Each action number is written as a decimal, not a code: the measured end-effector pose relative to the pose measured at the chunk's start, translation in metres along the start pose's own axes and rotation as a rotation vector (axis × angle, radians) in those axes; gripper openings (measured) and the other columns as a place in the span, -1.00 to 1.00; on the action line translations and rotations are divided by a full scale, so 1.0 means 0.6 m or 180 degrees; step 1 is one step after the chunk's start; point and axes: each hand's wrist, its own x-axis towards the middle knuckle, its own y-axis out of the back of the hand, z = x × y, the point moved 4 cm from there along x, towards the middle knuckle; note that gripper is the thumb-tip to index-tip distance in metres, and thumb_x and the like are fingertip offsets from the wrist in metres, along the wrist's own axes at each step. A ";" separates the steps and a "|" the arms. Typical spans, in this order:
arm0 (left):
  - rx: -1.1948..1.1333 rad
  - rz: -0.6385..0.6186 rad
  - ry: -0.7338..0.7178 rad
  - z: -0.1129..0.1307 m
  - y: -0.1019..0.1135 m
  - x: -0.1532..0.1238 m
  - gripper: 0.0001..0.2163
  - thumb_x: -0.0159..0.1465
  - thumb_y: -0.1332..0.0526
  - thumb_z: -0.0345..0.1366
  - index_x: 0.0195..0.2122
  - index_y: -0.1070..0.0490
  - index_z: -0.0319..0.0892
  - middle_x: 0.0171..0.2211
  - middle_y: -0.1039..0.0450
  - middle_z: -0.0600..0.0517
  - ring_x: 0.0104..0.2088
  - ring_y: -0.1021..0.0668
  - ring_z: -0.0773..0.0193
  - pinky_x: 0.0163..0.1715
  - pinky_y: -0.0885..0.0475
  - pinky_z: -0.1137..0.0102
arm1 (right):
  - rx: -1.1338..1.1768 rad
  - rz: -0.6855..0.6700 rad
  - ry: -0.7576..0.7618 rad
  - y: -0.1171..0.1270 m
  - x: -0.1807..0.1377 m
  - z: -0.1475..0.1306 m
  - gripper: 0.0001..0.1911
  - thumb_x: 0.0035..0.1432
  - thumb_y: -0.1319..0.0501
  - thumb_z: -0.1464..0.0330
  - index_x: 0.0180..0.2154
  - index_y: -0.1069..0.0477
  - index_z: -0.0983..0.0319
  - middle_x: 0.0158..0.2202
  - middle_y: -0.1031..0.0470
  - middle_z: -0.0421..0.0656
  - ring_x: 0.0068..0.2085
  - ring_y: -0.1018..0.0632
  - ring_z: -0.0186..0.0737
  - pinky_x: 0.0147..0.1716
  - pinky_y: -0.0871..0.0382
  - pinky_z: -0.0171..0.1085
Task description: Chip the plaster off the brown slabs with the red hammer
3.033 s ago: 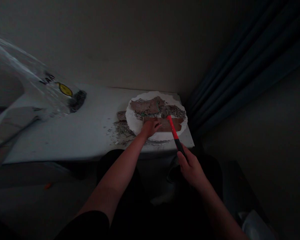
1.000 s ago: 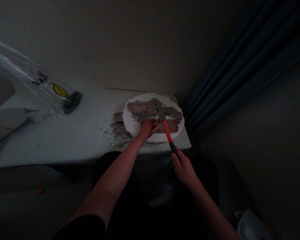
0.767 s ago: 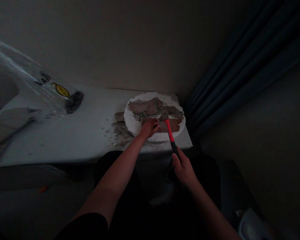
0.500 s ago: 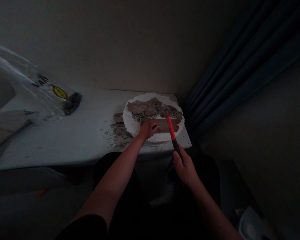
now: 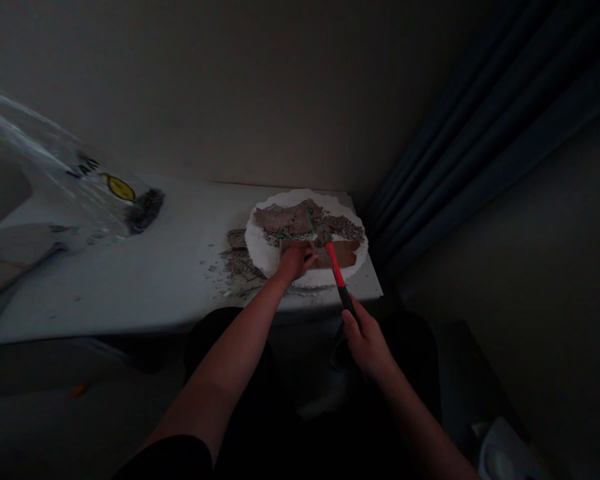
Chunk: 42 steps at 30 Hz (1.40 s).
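Observation:
My right hand point(image 5: 367, 337) is wrapped round the black grip of a hammer point(image 5: 335, 263) with a red shaft. The hammer's head is low over the upper edge of a brown flat piece point(image 5: 347, 253); in the dim light I cannot tell whether they touch. At the piece's left end, my left hand point(image 5: 294, 260) holds it with curled fingers, the thumb and forefinger close together. Under the piece lies a white round board point(image 5: 263, 250) with a scalloped edge. Another brown rough slab point(image 5: 283, 219) and dark crumbs point(image 5: 347, 227) lie behind on the same board.
The white table point(image 5: 180, 280) stands against a wall. Broken bits point(image 5: 243, 267) are scattered left of the board. Farther left is a clear plastic bag point(image 5: 87, 193) with dark fragments inside. A dark curtain point(image 5: 450, 133) hangs at the right, close to the table's end.
The hammer has shifted to the left, and its head is slightly lower towards the brown flat piece. My left hand keeps its place on the piece.

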 end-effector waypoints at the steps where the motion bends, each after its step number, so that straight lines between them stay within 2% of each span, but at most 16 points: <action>1: 0.0032 -0.0005 0.0016 0.000 0.000 0.000 -0.78 0.33 -0.19 -0.22 -0.35 -0.56 -0.20 -0.26 -0.55 -0.12 -0.18 -0.57 0.10 -0.12 -0.46 0.28 | 0.0010 0.0004 -0.0006 0.000 -0.001 0.000 -0.42 0.36 -0.07 0.16 0.33 -0.28 0.17 -0.27 -0.58 -0.10 -0.21 -0.60 -0.07 -0.26 -0.50 -0.16; 8: 0.0092 -0.0066 0.0020 -0.004 -0.002 0.000 -0.79 0.32 -0.19 -0.21 -0.33 -0.57 -0.18 -0.21 -0.56 -0.13 -0.11 -0.58 0.07 -0.07 -0.48 0.26 | 0.0023 0.0011 -0.0131 -0.004 -0.002 0.011 -0.42 0.36 -0.06 0.15 0.32 -0.29 0.22 -0.29 -0.56 -0.09 -0.22 -0.58 -0.09 -0.27 -0.49 -0.17; 12: -0.0023 -0.0018 0.0185 -0.008 -0.003 0.001 -0.81 0.30 -0.22 -0.22 -0.37 -0.56 -0.18 -0.26 -0.55 -0.11 -0.16 -0.58 0.10 -0.11 -0.47 0.28 | 0.0023 0.0056 -0.0136 0.001 -0.006 0.006 -0.39 0.36 -0.07 0.13 0.36 -0.24 0.20 -0.27 -0.57 -0.08 -0.21 -0.57 -0.08 -0.27 -0.50 -0.17; 15: -0.0261 0.0075 0.0336 -0.008 0.000 0.001 -0.87 0.23 -0.29 -0.23 -0.30 -0.54 -0.18 -0.23 -0.54 -0.07 -0.20 -0.57 0.16 -0.13 -0.47 0.31 | 0.0008 0.0052 -0.0133 -0.002 -0.005 0.006 -0.39 0.36 -0.07 0.14 0.35 -0.24 0.20 -0.24 -0.57 -0.08 -0.19 -0.58 -0.07 -0.25 -0.50 -0.16; 20: -0.0559 0.0300 0.0445 -0.006 0.010 -0.006 -0.62 0.08 -0.38 -0.28 -0.06 -0.44 -0.18 -0.09 -0.47 -0.06 -0.19 -0.54 0.20 -0.13 -0.47 0.31 | -0.0029 0.0088 -0.0117 -0.005 0.004 0.015 -0.42 0.35 -0.08 0.15 0.32 -0.29 0.18 -0.20 -0.60 -0.07 -0.16 -0.60 -0.04 -0.23 -0.52 -0.14; 23: -0.0624 0.0322 0.0446 -0.010 0.010 -0.010 -0.53 0.05 -0.34 -0.35 0.02 -0.38 -0.20 -0.08 -0.46 -0.08 -0.19 -0.53 0.20 -0.14 -0.46 0.30 | -0.0063 0.0129 -0.0044 0.000 0.004 0.016 -0.41 0.35 -0.08 0.15 0.34 -0.26 0.16 -0.12 -0.61 -0.07 -0.08 -0.60 -0.02 -0.15 -0.52 -0.11; 29: -0.1008 0.0682 0.0500 -0.024 0.010 -0.006 -0.52 0.11 -0.14 -0.51 0.10 -0.31 -0.17 -0.06 -0.48 -0.06 -0.17 -0.53 0.25 -0.10 -0.45 0.33 | -0.0107 0.0053 -0.0001 -0.009 -0.001 0.019 -0.42 0.36 -0.08 0.14 0.32 -0.29 0.18 0.02 -0.58 -0.04 0.13 -0.52 0.04 0.07 -0.43 -0.02; 35: -0.0851 0.0655 0.0517 -0.022 0.011 -0.002 -0.54 0.15 -0.09 -0.54 0.10 -0.35 -0.17 -0.04 -0.50 -0.06 -0.08 -0.53 0.21 0.01 -0.43 0.28 | -0.0099 0.0053 -0.0098 -0.012 -0.001 0.035 -0.41 0.38 -0.05 0.14 0.35 -0.24 0.20 0.09 -0.56 -0.03 0.14 -0.53 0.01 0.10 -0.43 -0.01; 38: -0.0828 0.0681 0.0512 -0.019 0.013 -0.003 -0.53 0.12 -0.10 -0.56 0.09 -0.36 -0.21 -0.04 -0.50 -0.08 -0.08 -0.53 0.19 -0.01 -0.44 0.27 | -0.0188 -0.0024 -0.0107 -0.015 0.000 0.044 -0.43 0.38 -0.07 0.14 0.32 -0.28 0.21 0.16 -0.51 0.00 0.18 -0.51 0.01 0.14 -0.40 -0.02; 42: -0.0832 0.0654 0.0562 -0.019 0.014 -0.002 -0.53 0.13 -0.09 -0.56 0.08 -0.39 -0.19 -0.05 -0.50 -0.06 -0.11 -0.53 0.20 -0.01 -0.45 0.27 | -0.0210 -0.0011 -0.0071 -0.016 -0.002 0.047 -0.43 0.40 -0.05 0.16 0.35 -0.24 0.20 0.20 -0.48 -0.01 0.22 -0.48 0.01 0.17 -0.38 -0.01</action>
